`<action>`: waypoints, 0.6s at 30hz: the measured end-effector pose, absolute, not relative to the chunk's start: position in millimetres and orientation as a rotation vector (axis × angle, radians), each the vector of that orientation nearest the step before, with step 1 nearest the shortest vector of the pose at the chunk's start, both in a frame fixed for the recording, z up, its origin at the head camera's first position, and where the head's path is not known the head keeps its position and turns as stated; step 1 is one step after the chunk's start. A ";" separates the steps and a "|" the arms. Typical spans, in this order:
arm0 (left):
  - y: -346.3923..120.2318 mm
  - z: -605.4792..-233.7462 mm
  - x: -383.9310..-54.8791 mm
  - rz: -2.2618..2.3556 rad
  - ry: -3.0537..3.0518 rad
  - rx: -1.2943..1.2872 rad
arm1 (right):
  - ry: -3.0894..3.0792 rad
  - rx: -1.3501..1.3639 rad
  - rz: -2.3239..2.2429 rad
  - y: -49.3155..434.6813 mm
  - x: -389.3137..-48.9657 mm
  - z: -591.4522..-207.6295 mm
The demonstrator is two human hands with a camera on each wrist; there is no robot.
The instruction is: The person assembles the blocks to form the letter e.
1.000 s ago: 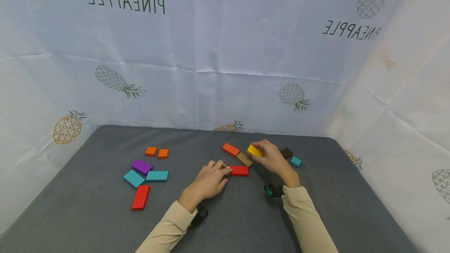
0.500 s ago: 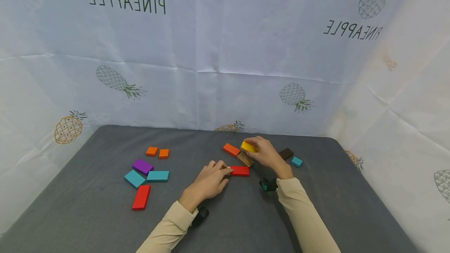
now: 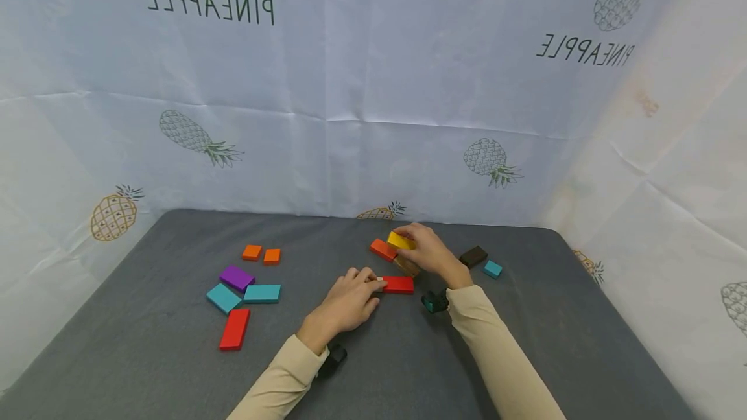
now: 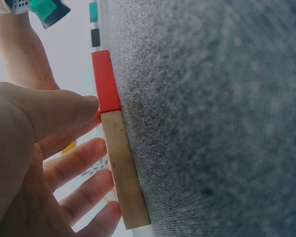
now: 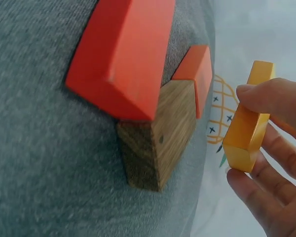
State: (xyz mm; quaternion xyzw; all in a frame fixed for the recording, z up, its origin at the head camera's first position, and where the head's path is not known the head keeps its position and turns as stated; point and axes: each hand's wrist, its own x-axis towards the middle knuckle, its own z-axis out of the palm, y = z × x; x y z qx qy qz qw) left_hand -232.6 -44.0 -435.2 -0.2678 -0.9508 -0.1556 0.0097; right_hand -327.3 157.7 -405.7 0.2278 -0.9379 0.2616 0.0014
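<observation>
My right hand (image 3: 430, 253) pinches a yellow block (image 3: 400, 240) between thumb and fingers. It is held up off the table, above a red-orange block (image 3: 382, 249) and a brown wooden block (image 5: 172, 133) in the right wrist view. My left hand (image 3: 344, 300) rests its fingertips along the top of a pale wooden block (image 4: 124, 170), its fingers nearly straight. The thumb tip touches near the joint where that block meets a red block (image 3: 399, 285) end to end. In the head view my left hand hides most of the pale block.
At right lie a dark brown block (image 3: 473, 256) and a small teal block (image 3: 493, 269). To the left are two small orange blocks (image 3: 251, 252), a purple block (image 3: 237, 277), two teal blocks (image 3: 262, 293) and a red block (image 3: 235, 329). A curtain (image 3: 350, 167) hangs behind the grey table.
My right hand has carried the yellow block leftward and slightly away from me, from beyond the brown wooden block to above the red-orange one. My left hand has stayed in place.
</observation>
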 end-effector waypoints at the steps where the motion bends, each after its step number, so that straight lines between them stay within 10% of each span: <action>1: -44.1 -435.3 -232.5 -0.486 -2.966 -0.836 | -2.945 0.716 0.821 156.2 -328.1 -405.5; 18: -44.4 -435.5 -232.7 -0.482 -2.961 -0.837 | -2.977 0.790 0.753 135.7 -338.6 -409.0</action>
